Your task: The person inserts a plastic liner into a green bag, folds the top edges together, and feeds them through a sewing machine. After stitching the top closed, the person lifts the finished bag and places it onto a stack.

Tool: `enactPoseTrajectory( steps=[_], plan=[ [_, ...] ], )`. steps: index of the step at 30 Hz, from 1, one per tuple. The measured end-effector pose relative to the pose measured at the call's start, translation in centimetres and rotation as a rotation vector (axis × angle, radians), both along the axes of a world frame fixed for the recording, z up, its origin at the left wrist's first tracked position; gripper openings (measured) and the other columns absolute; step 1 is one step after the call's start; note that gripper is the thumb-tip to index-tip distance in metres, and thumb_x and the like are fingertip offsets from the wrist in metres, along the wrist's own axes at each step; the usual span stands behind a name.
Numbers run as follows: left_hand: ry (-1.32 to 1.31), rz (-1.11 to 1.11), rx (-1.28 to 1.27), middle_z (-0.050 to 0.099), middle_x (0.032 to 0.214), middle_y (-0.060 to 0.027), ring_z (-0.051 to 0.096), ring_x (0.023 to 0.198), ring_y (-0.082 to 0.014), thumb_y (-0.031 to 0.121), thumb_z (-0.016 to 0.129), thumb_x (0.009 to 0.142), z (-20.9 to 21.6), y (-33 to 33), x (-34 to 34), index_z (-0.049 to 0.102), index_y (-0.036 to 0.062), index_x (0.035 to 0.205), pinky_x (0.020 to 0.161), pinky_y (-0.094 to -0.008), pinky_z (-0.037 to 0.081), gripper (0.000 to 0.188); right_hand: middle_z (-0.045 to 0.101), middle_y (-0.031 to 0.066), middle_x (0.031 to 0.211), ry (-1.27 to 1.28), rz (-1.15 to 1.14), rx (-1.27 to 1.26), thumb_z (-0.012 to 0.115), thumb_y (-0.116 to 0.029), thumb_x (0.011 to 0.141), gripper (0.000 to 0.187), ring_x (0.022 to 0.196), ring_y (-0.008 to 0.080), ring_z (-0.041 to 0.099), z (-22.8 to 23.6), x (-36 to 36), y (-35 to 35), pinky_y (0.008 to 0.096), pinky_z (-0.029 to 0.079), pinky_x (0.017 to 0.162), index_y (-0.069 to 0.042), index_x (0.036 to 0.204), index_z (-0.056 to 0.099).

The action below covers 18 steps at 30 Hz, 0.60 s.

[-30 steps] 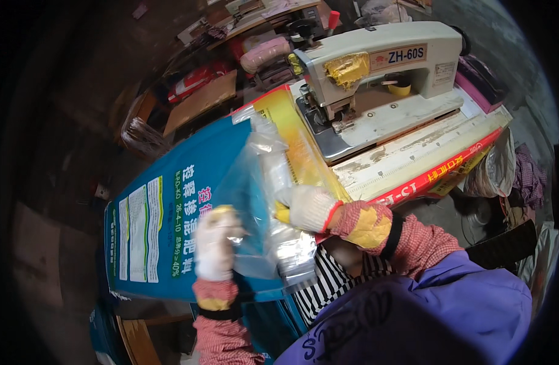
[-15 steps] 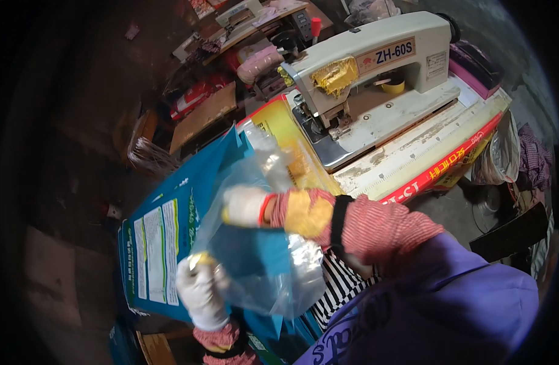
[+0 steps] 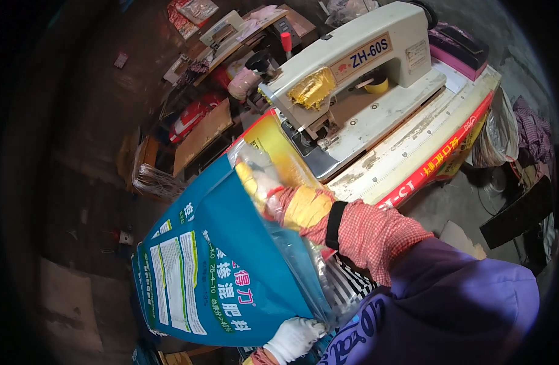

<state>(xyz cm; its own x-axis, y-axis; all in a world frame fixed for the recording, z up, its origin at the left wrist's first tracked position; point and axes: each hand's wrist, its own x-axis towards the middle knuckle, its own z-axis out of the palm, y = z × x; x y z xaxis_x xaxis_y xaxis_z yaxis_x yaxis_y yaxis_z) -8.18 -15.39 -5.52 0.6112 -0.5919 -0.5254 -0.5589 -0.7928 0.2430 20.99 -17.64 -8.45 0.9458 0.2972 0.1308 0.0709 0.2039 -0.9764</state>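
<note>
A large blue printed woven sack (image 3: pixel 212 274) lies tilted across my front, with a clear plastic liner (image 3: pixel 297 243) showing along its mouth edge. My left hand (image 3: pixel 294 339), in a white glove, is closed on the near corner of the mouth. At the mouth's far end is my right hand (image 3: pixel 259 185), in a white glove with yellow fingers. Clear film partly covers it, and its fingers look closed on the liner, though slightly blurred. My right sleeve cover (image 3: pixel 370 231) is red checked with a black band.
A white sewing machine (image 3: pixel 364 67) stands on a worn table (image 3: pixel 407 146) beyond my right arm. A purple-and-black box (image 3: pixel 459 48) sits behind it. Cardboard (image 3: pixel 200 137) and a bundle of pale strands (image 3: pixel 154 176) lie at the far left. A whitish bag (image 3: pixel 498 137) hangs at the right.
My left hand has moved right and nearer, to the mouth's near corner. The right hand has moved slightly farther away. The sack's printed face is spread flatter, and less liner shows over it.
</note>
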Motion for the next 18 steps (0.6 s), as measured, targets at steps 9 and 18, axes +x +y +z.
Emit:
enactPoseTrajectory(
  steps=[9,18],
  plan=[
    [-0.878,0.148,-0.188,0.06,0.077,-0.0091,0.058,0.072,-0.0246,0.008,0.069,0.073,16.0,-3.3,12.9,0.062,0.0034,0.083,0.065,-0.0328,0.047,0.013,0.061,0.0211,0.104,0.359,0.154,0.612,0.043,-0.041,0.091,0.044,0.097,0.0356,0.059,-1.9,-6.1,5.3,0.0392,0.046,0.08,-0.005,0.113,0.055],
    [-0.782,-0.134,0.601,0.057,0.076,-0.0079,0.06,0.075,-0.0292,0.009,0.056,0.073,9.2,-3.4,21.3,0.056,0.0067,0.08,0.064,-0.0368,0.049,0.008,0.061,0.0187,0.104,-0.588,0.265,-0.337,0.052,-0.031,0.084,0.029,0.097,0.0341,0.058,-2.9,-11.1,0.9,0.0405,0.046,0.084,-0.009,0.1,0.061]
  ],
)
